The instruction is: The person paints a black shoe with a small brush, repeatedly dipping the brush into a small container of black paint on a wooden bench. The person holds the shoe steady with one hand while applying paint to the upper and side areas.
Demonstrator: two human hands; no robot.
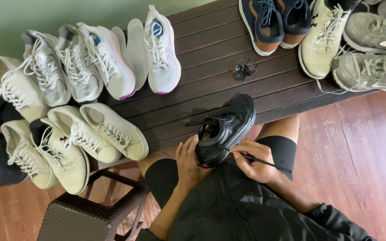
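Observation:
A black lace-up shoe (pixel 225 129) rests tilted over my lap, its toe against the edge of the dark wooden bench (pixel 220 49). My left hand (pixel 188 161) cups the shoe's heel from below. My right hand (pixel 254 159) pinches a thin black stick-like tool (pixel 264 163) whose tip touches the shoe's side near the heel. The tool's tip is too small to make out.
Several white sneakers (pixel 99 62) crowd the bench's left side. Navy, cream and grey shoes (pixel 327 35) lie at the right end. A small black clip-like object (pixel 245 70) lies mid-bench. A brown woven stool (pixel 90 214) stands by my left knee, on the wooden floor (pixel 362 151).

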